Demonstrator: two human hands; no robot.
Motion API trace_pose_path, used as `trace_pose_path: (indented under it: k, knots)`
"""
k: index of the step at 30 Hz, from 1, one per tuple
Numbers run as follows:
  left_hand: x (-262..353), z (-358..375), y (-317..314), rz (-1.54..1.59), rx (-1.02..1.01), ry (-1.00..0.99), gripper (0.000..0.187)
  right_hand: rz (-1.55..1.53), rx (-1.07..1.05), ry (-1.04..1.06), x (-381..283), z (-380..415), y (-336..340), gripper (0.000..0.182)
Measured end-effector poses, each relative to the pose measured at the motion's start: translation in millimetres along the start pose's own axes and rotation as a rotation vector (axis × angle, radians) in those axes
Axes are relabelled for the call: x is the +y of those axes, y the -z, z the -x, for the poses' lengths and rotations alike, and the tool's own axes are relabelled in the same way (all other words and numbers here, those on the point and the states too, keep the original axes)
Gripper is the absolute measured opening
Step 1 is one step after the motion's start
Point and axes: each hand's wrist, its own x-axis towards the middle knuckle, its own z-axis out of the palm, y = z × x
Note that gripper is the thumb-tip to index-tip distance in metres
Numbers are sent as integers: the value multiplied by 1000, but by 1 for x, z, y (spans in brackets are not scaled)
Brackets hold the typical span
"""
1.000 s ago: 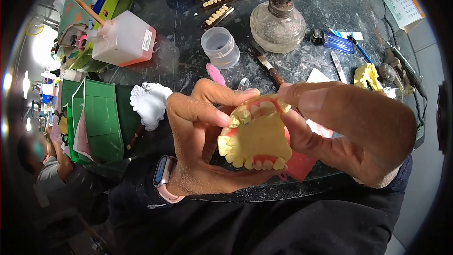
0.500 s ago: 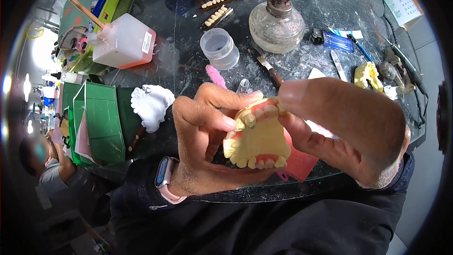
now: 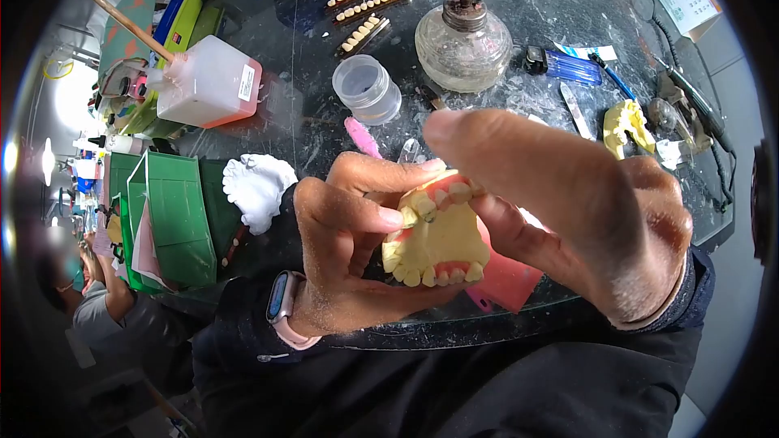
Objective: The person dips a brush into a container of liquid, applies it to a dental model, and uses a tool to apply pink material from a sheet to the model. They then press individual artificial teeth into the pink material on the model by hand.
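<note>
The left hand (image 3: 349, 247) is clamped on a yellow dental model (image 3: 442, 235), its fingertips pressing the upper-left edge and the heel of the hand supporting it from below. The model is held up above the near edge of the bench (image 3: 292, 118), its toothed side facing the camera; pink gum material and pale teeth line the top and bottom of the arch. The right hand (image 3: 588, 215) has its leading digits apart: one stretches out above the model, while a lower one reaches the model's right edge, whether pressing or merely beside it I cannot tell. A watch (image 3: 281, 296) with a pink strap circles the left wrist.

Partly behind the model and right hand lies a pink sheet (image 3: 511, 284). Beyond the fingers are a pink-handled tool (image 3: 361, 138), a clear cup (image 3: 369, 89) and a round glass burner (image 3: 462, 49). To the left sit a white cast (image 3: 258, 188), a green box (image 3: 174, 211) and a square bottle (image 3: 207, 85) of reddish liquid. Rows of teeth (image 3: 363, 35) lie farther back; a blue lighter (image 3: 572, 66) and another yellow cast (image 3: 623, 126) are at right. A co-worker (image 3: 105, 300) appears at far left.
</note>
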Motion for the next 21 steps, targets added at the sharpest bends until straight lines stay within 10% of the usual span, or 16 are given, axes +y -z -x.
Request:
trace_pose_path:
  k: [6,10,21]
  knots:
    - [15,-13,-7,26,14,138,75,-152,-184,-206,1,3,15,57]
    - [28,-23,-3,106,-24,167,77,-586,81,-339,-2,-5,5,71]
    - [25,-18,-1,1,-8,115,87,-394,-35,-46,13,-5,9,81]
